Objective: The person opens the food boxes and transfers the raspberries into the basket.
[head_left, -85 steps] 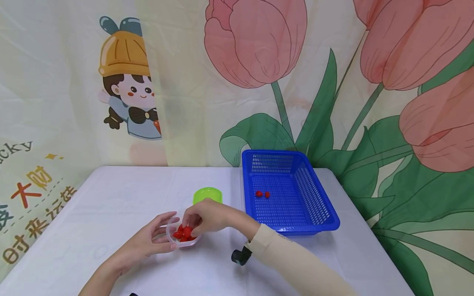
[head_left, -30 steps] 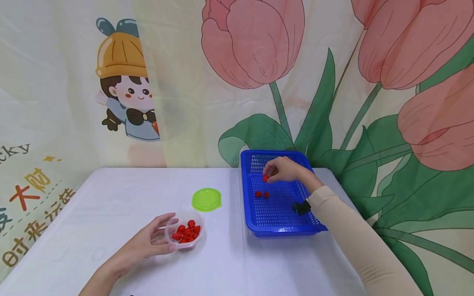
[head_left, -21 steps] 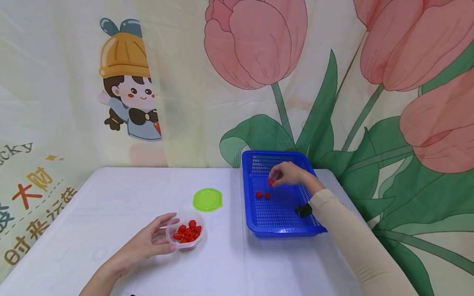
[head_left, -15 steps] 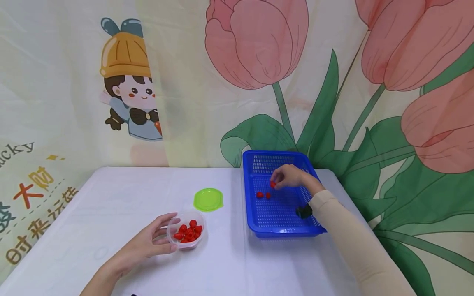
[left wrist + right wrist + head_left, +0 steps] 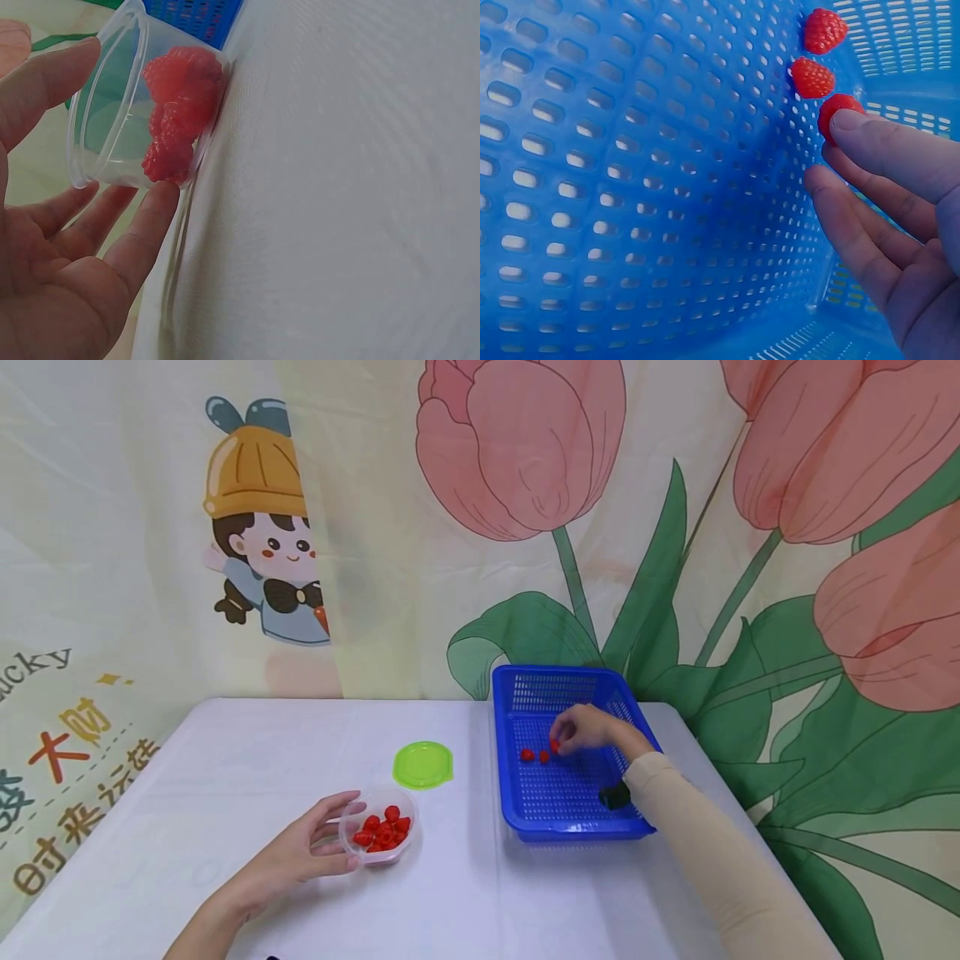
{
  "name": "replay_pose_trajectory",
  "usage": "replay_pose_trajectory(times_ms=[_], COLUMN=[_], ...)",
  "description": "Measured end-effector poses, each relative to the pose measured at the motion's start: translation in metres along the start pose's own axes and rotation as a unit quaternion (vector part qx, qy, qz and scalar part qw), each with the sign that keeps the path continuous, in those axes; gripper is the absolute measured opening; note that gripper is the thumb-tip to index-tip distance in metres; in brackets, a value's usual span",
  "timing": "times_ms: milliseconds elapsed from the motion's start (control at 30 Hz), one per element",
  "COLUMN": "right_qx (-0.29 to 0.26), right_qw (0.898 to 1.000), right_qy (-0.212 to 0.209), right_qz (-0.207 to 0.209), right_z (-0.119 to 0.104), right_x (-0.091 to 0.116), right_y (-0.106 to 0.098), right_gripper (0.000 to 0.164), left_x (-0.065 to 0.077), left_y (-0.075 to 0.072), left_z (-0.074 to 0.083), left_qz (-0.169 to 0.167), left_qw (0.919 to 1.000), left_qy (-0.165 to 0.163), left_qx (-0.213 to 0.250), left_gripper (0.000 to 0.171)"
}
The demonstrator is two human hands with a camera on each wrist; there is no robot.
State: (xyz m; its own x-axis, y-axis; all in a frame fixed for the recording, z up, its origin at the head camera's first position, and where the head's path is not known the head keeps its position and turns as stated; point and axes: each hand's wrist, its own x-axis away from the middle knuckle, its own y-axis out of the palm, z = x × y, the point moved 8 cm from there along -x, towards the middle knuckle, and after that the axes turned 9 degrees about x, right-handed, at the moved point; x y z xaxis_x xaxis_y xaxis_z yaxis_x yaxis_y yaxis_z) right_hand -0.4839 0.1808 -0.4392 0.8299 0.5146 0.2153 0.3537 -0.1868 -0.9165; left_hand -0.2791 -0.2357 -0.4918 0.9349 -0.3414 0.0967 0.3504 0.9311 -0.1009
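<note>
My left hand holds a clear plastic tub on the table, thumb on one side and fingers on the other. Several red raspberries lie in the tub; the left wrist view shows raspberries heaped at its bottom. Inside the blue basket, my right hand pinches a raspberry between thumb and fingertips, low over the basket floor. Two more raspberries sit on that floor, just beyond the pinched one. Whether the pinched raspberry touches the floor, I cannot tell.
A green lid lies flat on the white-covered table, between the tub and the basket. A printed curtain with tulips hangs behind the table. A black wrist camera sits under my right sleeve.
My right hand went from the tub to the basket carrying a raspberry, then lowered it beside the two lying there. The left hand has stayed at the tub.
</note>
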Motion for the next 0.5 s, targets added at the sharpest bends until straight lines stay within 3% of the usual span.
replay_pose_trajectory(times_ms=[500], right_qx=[0.003], right_qw=[1.0], right_qy=[-0.001], right_qz=[-0.026], right_z=[-0.0009], right_x=[-0.0004], right_y=[0.0097], right_gripper=[0.016], left_x=[-0.0002], left_y=[-0.0003], left_z=[0.0003], left_qz=[0.002], left_qw=[1.0], left_qy=[0.002], left_qx=[-0.005], left_gripper=[0.088])
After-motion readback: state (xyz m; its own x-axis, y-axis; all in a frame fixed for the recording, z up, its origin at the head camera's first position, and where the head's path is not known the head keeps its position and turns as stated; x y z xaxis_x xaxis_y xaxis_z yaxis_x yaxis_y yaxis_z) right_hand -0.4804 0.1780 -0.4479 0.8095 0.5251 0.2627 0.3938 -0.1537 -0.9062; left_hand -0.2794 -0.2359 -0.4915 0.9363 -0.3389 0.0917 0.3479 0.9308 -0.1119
